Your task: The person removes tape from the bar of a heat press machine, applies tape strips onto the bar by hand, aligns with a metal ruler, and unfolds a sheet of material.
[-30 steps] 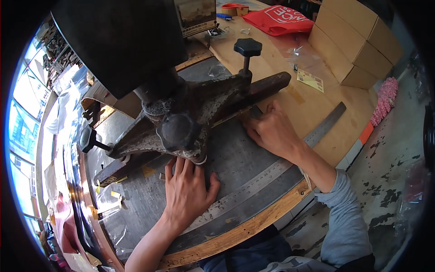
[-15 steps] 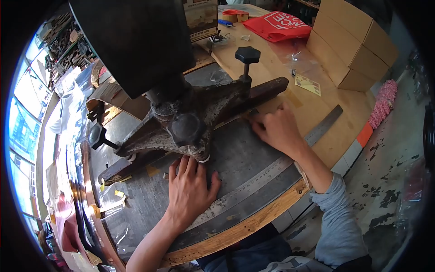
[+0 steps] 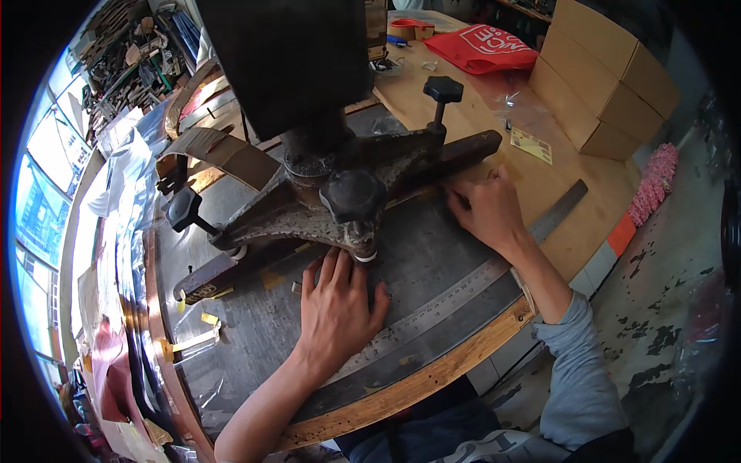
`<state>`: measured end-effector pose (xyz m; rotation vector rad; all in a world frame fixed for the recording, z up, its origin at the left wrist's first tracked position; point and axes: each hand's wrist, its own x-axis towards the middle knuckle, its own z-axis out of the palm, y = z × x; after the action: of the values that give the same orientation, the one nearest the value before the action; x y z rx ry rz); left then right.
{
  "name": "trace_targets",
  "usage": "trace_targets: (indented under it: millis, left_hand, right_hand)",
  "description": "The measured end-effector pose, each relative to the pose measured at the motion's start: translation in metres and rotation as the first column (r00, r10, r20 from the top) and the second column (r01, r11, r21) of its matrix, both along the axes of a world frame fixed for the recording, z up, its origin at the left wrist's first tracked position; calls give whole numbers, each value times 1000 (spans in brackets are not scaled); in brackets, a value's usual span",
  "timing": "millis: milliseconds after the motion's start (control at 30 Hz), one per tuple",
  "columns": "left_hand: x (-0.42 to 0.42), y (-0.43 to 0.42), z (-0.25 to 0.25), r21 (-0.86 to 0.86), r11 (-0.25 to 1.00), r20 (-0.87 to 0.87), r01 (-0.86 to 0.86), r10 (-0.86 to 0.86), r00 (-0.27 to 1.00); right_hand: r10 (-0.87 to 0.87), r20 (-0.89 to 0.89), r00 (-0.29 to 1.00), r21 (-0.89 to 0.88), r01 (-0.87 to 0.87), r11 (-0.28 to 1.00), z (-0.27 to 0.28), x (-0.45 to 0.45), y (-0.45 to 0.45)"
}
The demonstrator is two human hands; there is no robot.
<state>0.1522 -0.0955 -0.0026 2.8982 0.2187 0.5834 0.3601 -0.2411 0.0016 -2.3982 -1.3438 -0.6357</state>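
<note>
A heavy dark metal press head [image 3: 320, 204] with black star knobs stands over a long dark bar that crosses the grey work plate [image 3: 417, 239]. My left hand [image 3: 337, 312] lies on the plate in front of the press, fingertips reaching under its front edge, thumb spread to the side. My right hand [image 3: 490, 207] is by the right part of the bar, fingers curled down in a pinch; what they hold, if anything, is hidden. A long steel ruler [image 3: 440, 297] lies on the plate between my hands and the front edge.
The wooden table edge [image 3: 417, 386] runs along the front. Cardboard boxes [image 3: 598, 81], a red bag [image 3: 482, 50] and a yellow card [image 3: 531, 145] are at the back right. A pink duster [image 3: 654, 181] is at the right. Plastic sheets and papers [image 3: 127, 208] pile up at the left.
The view has shifted, so the press appears farther right and more of the left background shows. My left hand stays flat at the press's front; my right hand remains by the bar, fingers curled.
</note>
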Motion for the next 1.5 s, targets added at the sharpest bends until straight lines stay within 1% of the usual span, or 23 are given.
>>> trace_targets:
  millis: [100,300,400,500,600,700,800,900,1000,1100,1200,1300,1400,1500]
  left_hand:
    - [0,0,-1,-13,1000,-14,-10,9,1000]
    - [0,-3,1,-15,1000,-40,-19,19,999]
    - [1,-2,0,-6,1000,-24,-17,17,1000]
    - [2,-2,-1,-28,999,-20,-25,24,1000]
    - [3,-1,-2,-18,1000,-5,-22,22,1000]
    - [3,0,-4,-21,1000,-8,-23,22,1000]
    - [4,1,-6,4,1000,-18,-25,25,1000]
    - [4,1,-3,-5,1000,-39,-22,21,999]
    - [4,1,-2,-2,1000,-22,-12,12,1000]
    - [5,1,-4,7,1000,-18,-15,15,1000]
    - [5,0,-2,-7,1000,-35,-25,24,999]
    - [5,-1,-2,-11,1000,-27,-29,28,999]
    - [4,-1,-3,2,999,-25,-36,36,999]
    - [2,-3,-2,6,999,-2,-48,48,999]
  right_hand:
    - [70,5,998,93,-70,993,-7,8,0]
    - [83,-23,996,105,-80,991,-6,9,0]
    - [113,-19,993,104,-111,988,-8,10,-1]
    - [184,17,983,105,-185,977,-10,11,0]
    - [202,20,979,93,-203,975,-12,11,1]
    - [194,-46,980,-23,-196,980,-12,10,0]
    - [27,-124,992,-173,-48,984,-11,3,2]
    - [-21,-43,999,-205,11,979,-12,-1,1]
    - [-119,-124,985,-277,81,957,-4,-7,6]
    - [-70,-43,997,-290,55,956,-10,-3,6]
    - [131,47,990,-204,-119,972,-17,8,6]
    - [128,27,991,-377,-109,920,-5,5,4]
    - [165,40,985,-338,-142,930,-6,4,2]
    - [84,94,992,-268,-57,962,-12,-3,3]
